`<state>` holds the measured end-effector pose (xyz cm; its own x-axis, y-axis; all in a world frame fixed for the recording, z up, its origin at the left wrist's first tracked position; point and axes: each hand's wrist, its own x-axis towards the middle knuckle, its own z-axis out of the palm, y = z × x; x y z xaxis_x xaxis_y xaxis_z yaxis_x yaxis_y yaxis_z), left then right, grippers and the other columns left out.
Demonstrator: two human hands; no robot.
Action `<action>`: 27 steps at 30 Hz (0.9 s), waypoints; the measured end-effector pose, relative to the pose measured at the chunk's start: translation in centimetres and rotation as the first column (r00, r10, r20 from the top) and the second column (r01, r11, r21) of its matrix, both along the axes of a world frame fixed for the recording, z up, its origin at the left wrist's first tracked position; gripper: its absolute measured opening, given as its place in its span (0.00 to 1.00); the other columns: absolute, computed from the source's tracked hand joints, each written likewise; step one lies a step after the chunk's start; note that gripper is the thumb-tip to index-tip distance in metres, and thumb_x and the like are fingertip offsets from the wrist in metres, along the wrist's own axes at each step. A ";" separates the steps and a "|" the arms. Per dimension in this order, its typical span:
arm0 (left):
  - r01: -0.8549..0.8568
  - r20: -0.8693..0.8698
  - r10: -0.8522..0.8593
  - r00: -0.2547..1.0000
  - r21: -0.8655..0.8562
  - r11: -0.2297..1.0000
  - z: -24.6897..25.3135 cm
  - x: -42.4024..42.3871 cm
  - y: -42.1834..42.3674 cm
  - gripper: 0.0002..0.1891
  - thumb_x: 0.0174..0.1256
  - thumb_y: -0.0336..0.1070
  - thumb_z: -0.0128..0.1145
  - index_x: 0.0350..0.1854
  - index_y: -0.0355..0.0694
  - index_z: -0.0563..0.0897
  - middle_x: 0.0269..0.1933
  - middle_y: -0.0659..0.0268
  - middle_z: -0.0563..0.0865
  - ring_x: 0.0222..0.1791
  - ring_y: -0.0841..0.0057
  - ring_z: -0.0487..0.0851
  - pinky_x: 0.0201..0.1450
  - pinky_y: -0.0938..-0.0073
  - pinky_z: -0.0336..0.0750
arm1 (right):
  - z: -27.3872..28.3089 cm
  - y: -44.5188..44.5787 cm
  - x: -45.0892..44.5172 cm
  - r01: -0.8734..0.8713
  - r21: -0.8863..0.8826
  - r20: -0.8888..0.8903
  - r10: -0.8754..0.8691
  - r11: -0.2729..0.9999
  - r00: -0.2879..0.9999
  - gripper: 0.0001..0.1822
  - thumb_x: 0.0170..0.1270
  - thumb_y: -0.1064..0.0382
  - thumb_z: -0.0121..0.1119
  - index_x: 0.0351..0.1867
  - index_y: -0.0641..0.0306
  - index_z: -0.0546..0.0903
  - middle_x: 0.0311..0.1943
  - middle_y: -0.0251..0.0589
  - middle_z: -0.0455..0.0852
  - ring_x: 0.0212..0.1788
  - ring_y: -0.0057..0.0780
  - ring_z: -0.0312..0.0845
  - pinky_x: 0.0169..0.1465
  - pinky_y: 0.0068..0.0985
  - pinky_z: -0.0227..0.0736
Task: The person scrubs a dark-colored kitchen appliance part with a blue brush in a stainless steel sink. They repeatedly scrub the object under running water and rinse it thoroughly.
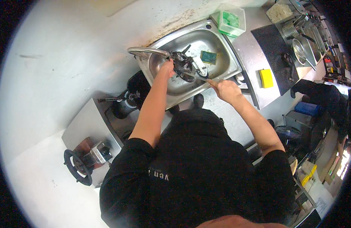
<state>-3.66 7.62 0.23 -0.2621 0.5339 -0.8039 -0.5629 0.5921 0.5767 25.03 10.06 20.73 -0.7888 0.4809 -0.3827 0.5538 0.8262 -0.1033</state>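
Note:
Over the stainless steel sink (229,61), my left hand (167,68) grips the near edge of a blackened, dirty metal part (184,67), just below the curved faucet (148,50). My right hand (228,90) holds a thin flat metal tool (196,76) by its end, and the tool's far end meets the blackened part. Beside that part lies a white object (200,67), its kind unclear. A dark green scouring pad (208,57) rests on the sink's bottom.
Right of the sink, a clear tub with green contents (229,22), a yellow sponge (266,78) and a black mat (273,54) sit on the steel counter. A bowl with a whisk (300,52) stands beyond. At far right is another person (320,94). A black burner ring (77,167) lies left.

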 end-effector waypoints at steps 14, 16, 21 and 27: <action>0.511 -0.356 -0.481 0.801 -0.012 0.859 4.2 -1.3 2.5 0.29 0.67 0.54 0.44 0.64 0.42 0.63 0.66 0.58 0.64 0.66 0.61 0.59 0.62 0.50 0.55 | 0.2 1.5 -0.8 -0.037 -0.061 0.021 0.038 0.997 0.999 0.17 0.66 0.53 0.43 0.53 0.48 0.74 0.25 0.48 0.83 0.29 0.45 0.80 0.34 0.41 0.75; 0.558 -0.303 -0.529 0.793 0.010 0.830 3.7 -1.2 3.2 0.28 0.66 0.54 0.44 0.64 0.42 0.64 0.64 0.59 0.66 0.64 0.62 0.62 0.61 0.51 0.57 | 1.3 2.5 -1.3 -0.044 -0.053 0.020 0.045 0.998 0.999 0.17 0.66 0.53 0.42 0.53 0.49 0.74 0.24 0.49 0.82 0.29 0.45 0.80 0.34 0.41 0.74; 0.650 -0.286 -0.606 0.742 0.083 0.755 4.4 -0.5 4.1 0.27 0.65 0.54 0.47 0.61 0.42 0.68 0.57 0.63 0.74 0.57 0.67 0.70 0.58 0.54 0.63 | 3.9 4.9 -2.8 -0.009 -0.033 0.003 0.009 0.999 1.000 0.17 0.67 0.53 0.42 0.51 0.51 0.76 0.25 0.51 0.82 0.31 0.47 0.80 0.36 0.42 0.74; 0.689 -0.381 -0.659 0.648 -0.074 0.721 7.9 0.5 3.6 0.24 0.66 0.53 0.46 0.59 0.46 0.72 0.56 0.65 0.76 0.56 0.68 0.71 0.58 0.60 0.64 | 4.0 7.5 -3.6 -0.093 0.012 0.038 0.093 0.996 0.995 0.15 0.64 0.52 0.46 0.49 0.46 0.77 0.27 0.49 0.83 0.33 0.45 0.81 0.37 0.41 0.75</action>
<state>-3.21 11.18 8.17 -0.0617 0.7299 -0.6807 0.2296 0.6741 0.7020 21.39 17.61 24.74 -0.8157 0.4116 -0.4065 0.4777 0.8756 -0.0720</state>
